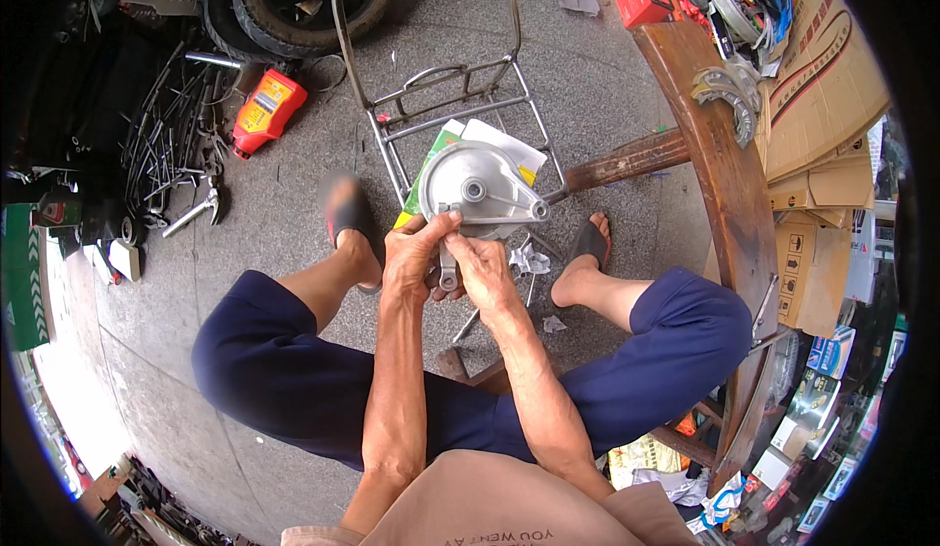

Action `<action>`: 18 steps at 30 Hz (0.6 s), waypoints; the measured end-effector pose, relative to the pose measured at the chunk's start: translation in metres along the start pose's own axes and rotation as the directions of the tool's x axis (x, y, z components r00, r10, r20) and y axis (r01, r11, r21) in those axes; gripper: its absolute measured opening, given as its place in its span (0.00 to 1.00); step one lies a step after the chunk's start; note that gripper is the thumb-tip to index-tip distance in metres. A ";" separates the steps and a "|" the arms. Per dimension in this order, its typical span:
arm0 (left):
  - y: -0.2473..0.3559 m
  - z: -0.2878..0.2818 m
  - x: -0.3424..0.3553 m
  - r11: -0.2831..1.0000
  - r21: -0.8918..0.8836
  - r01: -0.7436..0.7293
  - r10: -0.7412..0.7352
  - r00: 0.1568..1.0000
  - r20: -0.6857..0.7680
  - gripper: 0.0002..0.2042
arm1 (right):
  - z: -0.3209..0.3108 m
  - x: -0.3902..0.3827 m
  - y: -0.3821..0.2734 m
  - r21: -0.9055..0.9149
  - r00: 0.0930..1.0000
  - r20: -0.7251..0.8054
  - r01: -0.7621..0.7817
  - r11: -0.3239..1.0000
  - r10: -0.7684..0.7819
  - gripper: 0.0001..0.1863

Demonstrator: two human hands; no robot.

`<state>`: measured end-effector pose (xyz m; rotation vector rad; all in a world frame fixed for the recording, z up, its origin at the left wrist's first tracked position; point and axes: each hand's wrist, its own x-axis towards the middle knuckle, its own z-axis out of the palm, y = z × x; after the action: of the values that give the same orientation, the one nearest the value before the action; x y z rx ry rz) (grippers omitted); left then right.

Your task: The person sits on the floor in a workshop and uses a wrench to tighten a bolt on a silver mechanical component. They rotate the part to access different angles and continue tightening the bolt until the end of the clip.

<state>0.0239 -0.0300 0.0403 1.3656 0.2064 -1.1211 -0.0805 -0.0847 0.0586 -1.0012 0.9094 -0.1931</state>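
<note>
A round silver drum brake plate (450, 169) is in front of me, between my feet, with a torque arm reaching out to its right. My left hand (409, 255) is closed around its near edge, thumb pressed on the metal. From the right, my right hand (482, 267) pinches the same edge, its fingertips meeting the left thumb. A short brake lever (447, 274) hangs down between the two hands. Part of the plate's underside and several fingers are hidden. Beneath the plate lies a green, white and yellow package (499, 144).
A metal tube rack (392, 135) stands beyond the plate. On the right, a wooden bench (720, 169) carries curved brake shoes (729, 100) near cardboard boxes (818, 262). To the left lie a red bottle (266, 110), a hammer (196, 211) and loose tools; tires (367, 22) rest behind.
</note>
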 end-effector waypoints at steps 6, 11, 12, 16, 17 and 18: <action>0.003 0.002 -0.001 0.997 -0.082 0.010 -0.009 1.000 0.019 0.12 | -0.027 -0.016 -0.011 -0.088 0.995 -0.073 -0.079 0.993 0.072 0.26; 0.005 0.004 -0.001 0.999 -0.044 0.010 -0.010 1.000 -0.006 0.12 | -0.110 0.007 0.037 -0.554 0.956 -0.236 -0.280 0.784 0.175 0.23; 0.003 0.009 0.000 0.999 -0.040 0.016 -0.015 1.000 0.012 0.13 | -0.134 0.020 0.073 -0.709 0.945 -0.316 -0.293 0.642 0.083 0.21; 0.001 -0.001 0.005 1.000 0.019 0.000 0.001 1.000 -0.022 0.18 | -0.132 0.041 0.140 -0.339 0.785 -0.481 -0.577 0.743 0.390 0.17; 0.001 -0.002 0.005 1.000 0.021 0.005 -0.004 0.999 -0.040 0.19 | -0.130 0.042 0.157 -0.386 0.789 -0.472 -0.586 0.713 0.393 0.17; 0.002 0.003 0.002 0.999 0.026 0.020 -0.019 0.999 -0.040 0.19 | -0.137 0.040 0.183 -0.421 0.785 -0.479 -0.599 0.681 0.393 0.17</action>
<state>0.0255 -0.0341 0.0409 1.4130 0.2350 -1.1167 -0.2011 -0.0919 -0.1394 -1.2215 1.6087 0.4146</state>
